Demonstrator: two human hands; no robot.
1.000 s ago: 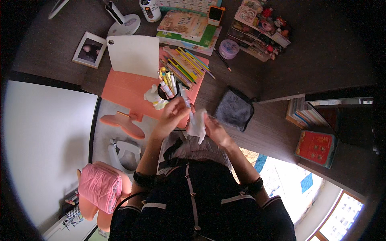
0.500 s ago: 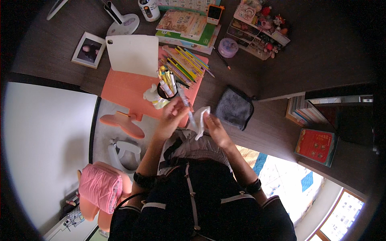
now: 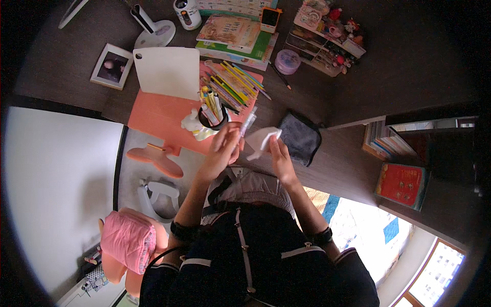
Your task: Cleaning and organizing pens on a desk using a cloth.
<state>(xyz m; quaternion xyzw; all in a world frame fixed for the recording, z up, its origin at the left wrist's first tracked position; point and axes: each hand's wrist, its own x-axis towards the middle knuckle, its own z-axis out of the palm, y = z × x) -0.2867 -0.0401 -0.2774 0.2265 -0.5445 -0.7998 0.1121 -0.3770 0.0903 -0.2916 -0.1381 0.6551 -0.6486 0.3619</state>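
My left hand [image 3: 221, 153] is closed around a pale, partly clear pen [image 3: 249, 122], which sticks up beyond the fingers. Pinched in my right hand [image 3: 281, 162] is a white tissue [image 3: 261, 138], hanging loosely toward the left hand. Pen and tissue look close, but I cannot tell if they touch. Just beyond my left hand, a white animal-shaped pen holder [image 3: 192, 123] carries several pens [image 3: 215, 105]. Several coloured pencils [image 3: 232, 84] lie in a loose heap behind it on the pink desk mat [image 3: 161, 112].
A black fuzzy pouch [image 3: 300, 137] lies right of my right hand. A white tablet-like board [image 3: 168, 71], a photo frame [image 3: 112, 66], a lamp base [image 3: 157, 35] and stacked books [image 3: 235, 43] occupy the far desk. A round purple tub [image 3: 287, 61] stands before a small drawer organizer [image 3: 312, 48].
My right hand with the tissue has moved right and slightly up, away from the pen. The tissue has spread wider. The pen now tilts up to the right.
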